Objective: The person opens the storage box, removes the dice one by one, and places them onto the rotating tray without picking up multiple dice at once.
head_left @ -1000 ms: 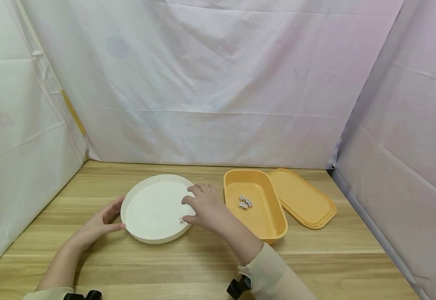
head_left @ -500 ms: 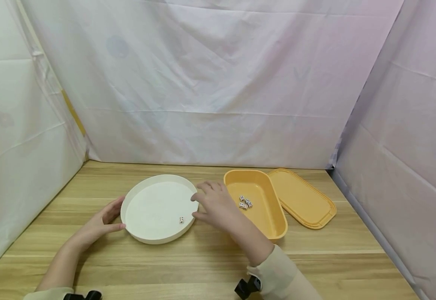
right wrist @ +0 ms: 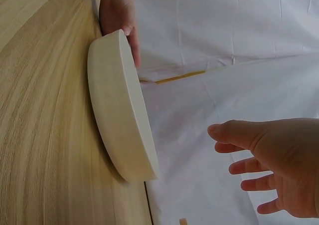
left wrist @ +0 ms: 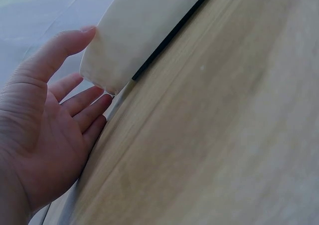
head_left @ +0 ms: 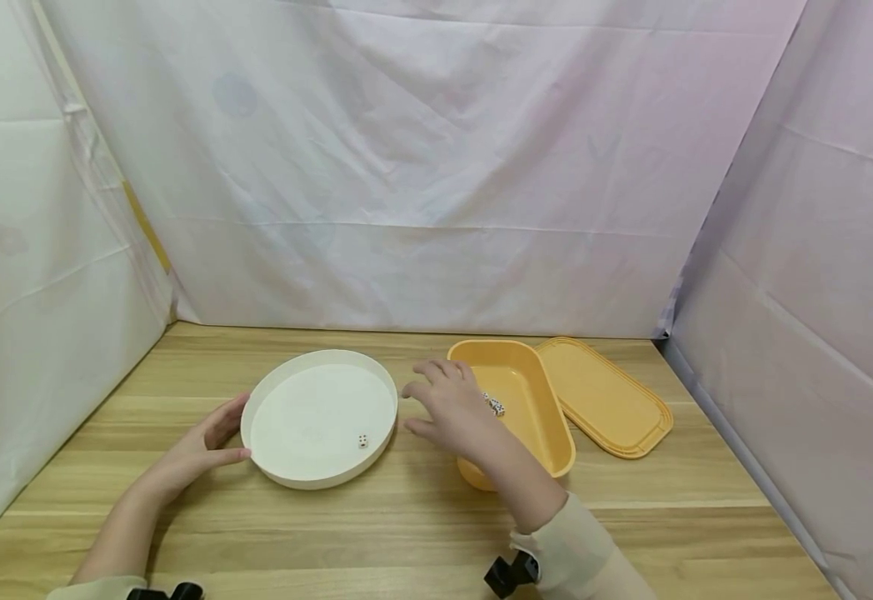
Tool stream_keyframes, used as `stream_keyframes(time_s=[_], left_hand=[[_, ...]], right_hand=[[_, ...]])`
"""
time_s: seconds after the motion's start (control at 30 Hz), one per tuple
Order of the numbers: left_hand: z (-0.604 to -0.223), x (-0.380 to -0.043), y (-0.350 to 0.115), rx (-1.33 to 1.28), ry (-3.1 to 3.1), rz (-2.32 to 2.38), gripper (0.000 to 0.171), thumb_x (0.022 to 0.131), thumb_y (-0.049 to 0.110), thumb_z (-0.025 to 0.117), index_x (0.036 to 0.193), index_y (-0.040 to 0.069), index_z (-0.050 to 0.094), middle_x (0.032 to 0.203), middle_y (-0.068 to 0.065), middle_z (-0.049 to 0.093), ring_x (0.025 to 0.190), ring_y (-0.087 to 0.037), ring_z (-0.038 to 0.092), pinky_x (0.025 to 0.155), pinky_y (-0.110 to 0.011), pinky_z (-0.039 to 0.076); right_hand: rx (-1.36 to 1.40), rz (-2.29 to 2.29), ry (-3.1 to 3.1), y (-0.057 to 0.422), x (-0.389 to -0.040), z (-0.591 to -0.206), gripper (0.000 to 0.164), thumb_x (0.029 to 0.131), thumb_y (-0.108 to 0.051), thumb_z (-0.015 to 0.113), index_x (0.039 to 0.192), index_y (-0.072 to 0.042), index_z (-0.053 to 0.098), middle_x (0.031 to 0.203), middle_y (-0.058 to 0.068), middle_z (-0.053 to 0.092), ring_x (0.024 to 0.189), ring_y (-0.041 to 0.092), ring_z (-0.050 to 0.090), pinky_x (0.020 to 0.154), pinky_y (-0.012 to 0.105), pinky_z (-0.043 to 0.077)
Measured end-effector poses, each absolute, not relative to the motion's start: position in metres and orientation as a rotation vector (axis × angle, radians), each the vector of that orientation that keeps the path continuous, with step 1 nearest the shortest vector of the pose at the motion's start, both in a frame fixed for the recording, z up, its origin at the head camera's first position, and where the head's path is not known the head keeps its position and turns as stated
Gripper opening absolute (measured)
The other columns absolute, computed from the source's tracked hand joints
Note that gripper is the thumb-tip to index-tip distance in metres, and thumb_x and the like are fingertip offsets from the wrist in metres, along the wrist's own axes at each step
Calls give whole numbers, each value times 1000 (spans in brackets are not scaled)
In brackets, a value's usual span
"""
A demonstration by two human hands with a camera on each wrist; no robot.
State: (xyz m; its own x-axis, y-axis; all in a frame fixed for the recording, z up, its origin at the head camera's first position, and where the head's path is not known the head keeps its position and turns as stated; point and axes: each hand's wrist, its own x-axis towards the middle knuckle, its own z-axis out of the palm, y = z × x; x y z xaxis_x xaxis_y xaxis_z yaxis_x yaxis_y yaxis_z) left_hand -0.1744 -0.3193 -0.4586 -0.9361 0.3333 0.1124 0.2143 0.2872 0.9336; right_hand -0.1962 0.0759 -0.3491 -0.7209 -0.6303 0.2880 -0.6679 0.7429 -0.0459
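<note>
A round white tray lies on the table with one white die inside, near its right front rim. At the tray's left side, my left hand rests its fingertips and thumb against the outer wall, as the left wrist view of the hand also shows. My right hand hovers between the tray and a yellow rectangular box, over the box's left rim. Its fingers are spread and loosely bent, with nothing between them in the right wrist view. Several dice sit in the box, partly hidden by that hand.
The yellow lid lies on the table to the right of the box, its upper left end beside the box's rim. White cloth hangs behind the wooden table and along both sides.
My right hand has moved right, away from over the tray to the box's left rim. The die in the tray is now fully uncovered. My left hand has stayed in place.
</note>
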Motion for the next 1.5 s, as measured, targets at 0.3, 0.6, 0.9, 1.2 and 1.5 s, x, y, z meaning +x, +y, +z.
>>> stream_keyframes(time_s=[0.3,0.6,0.9,1.2,1.5], left_hand=[[-460,-177,-322,500,2447,1717,84,89,6,67,152,-1,12,152,-28,18,121,11,31,92,-7,29],[-460,-176,-322,499,2452,1713,84,89,7,67,152,0,12,152,-28,18,121,11,31,92,-8,29],[-460,-176,-323,503,2462,1700,83,89,7,66,152,0,13,152,-27,19,121,9,31,91,-8,30],[-460,-176,-323,504,2452,1705,83,89,7,66,152,1,12,152,-27,18,121,10,31,92,-8,30],[-460,-176,-323,500,2452,1706,83,89,8,67,152,2,13,152,-27,18,121,10,31,92,-8,30]], right_hand=[[990,236,-2674,92,-199,-352,28,83,-36,75,105,-21,69,131,7,53,125,29,42,102,50,30],[954,291,-2634,112,-202,-356,27,81,-31,78,103,-18,69,127,11,55,122,31,44,99,53,32],[917,277,-2650,129,-208,-361,27,82,-32,76,104,-17,69,127,11,55,121,33,44,98,56,32],[865,292,-2700,143,-212,-365,27,81,-27,78,104,-14,69,126,14,56,122,35,43,100,57,29],[823,269,-2730,152,-218,-371,27,81,-27,78,103,-14,70,126,14,56,122,34,43,99,57,28]])
